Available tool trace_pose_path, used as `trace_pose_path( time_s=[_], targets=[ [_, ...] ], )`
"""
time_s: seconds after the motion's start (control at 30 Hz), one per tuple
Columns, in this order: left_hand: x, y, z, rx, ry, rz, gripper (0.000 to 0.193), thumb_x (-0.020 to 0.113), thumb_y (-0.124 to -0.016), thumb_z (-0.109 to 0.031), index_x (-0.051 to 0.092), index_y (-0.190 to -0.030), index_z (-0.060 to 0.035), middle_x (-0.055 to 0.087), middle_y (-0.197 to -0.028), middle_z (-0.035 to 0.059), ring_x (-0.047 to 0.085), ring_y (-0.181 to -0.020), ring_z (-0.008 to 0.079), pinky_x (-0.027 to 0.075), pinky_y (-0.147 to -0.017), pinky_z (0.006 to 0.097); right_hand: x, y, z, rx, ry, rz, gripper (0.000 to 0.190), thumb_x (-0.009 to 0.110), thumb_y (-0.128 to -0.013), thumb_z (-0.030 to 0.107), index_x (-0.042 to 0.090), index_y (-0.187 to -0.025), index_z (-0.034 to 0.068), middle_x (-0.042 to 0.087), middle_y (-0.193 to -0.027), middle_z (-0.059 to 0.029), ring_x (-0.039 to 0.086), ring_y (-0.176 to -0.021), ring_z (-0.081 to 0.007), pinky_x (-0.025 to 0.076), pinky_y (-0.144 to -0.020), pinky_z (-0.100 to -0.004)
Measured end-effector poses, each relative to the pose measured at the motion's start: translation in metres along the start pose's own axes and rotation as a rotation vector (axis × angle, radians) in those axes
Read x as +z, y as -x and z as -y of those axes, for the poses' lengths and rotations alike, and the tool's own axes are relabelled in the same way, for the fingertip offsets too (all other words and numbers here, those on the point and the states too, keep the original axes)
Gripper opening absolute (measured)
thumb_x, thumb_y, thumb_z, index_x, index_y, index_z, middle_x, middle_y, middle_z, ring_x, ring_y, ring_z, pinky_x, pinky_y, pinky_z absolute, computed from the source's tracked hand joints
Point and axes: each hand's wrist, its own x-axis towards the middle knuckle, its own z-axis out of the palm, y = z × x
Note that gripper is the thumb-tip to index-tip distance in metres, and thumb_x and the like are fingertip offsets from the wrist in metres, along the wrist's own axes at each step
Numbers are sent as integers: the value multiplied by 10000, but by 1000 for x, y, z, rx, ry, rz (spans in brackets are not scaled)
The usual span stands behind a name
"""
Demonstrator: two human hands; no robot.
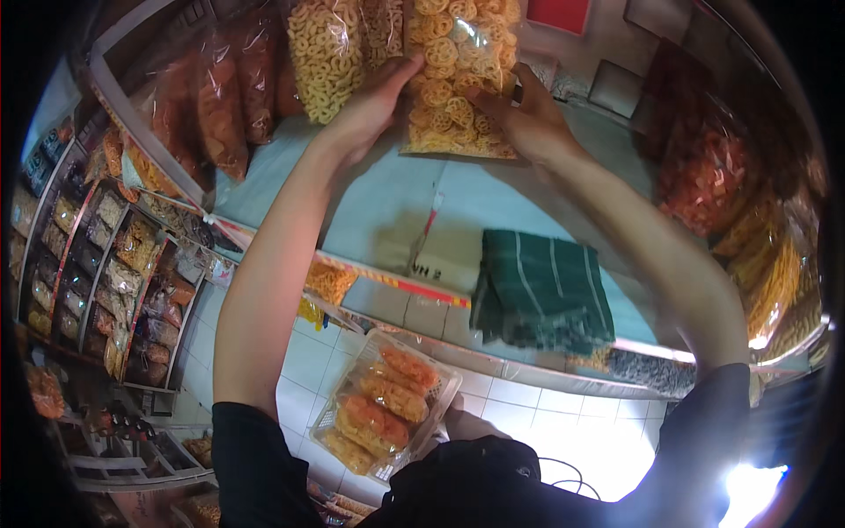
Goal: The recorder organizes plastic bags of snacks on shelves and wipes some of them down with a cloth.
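Note:
Between both hands, a clear plastic bag of wheel-shaped crackers (455, 72) stands upright over the pale shelf surface. My left hand (373, 102) holds its left side, the thumb along the edge and the other fingers mostly hidden. On the opposite side, my right hand (538, 122) grips the bag, with the thumb across its front. Just left of my left hand stands a clear bag of small curved yellow snacks (323, 59). A folded dark green cloth with pale stripes (541, 284) lies over the shelf's front edge, below my right forearm.
Reddish-brown snack bags (224, 99) lean at the shelf's left. A bag of red pieces (709, 178) and yellow stick snacks (776, 290) are at the right. A white plastic crate (320, 419) holding several snack bags rests on the tiled floor. Stocked racks (99, 264) stand far left.

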Motion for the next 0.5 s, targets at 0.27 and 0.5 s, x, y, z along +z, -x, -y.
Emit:
trace_pose_path(
  time_s=[0.27,0.5],
  targets=[
    [-3,-62,7,270,-190,55,636,628,-874,-324,368,-1345,15,532,-1244,144,482,-1163,192,382,-979,322,5,-92,-60,-273,99,-213,588,695,-825,213,391,-1268,-27,597,-1124,-181,602,-1030,-275,468,-897,-351],
    [8,-82,56,441,-361,-276,588,587,-868,-181,333,-1345,51,537,-1231,195,526,-1132,266,397,-979,351,11,-116,-110,-283,22,-196,632,673,-802,170,352,-1315,-13,527,-1196,-231,529,-1126,-321,424,-954,-365]
  ],
)
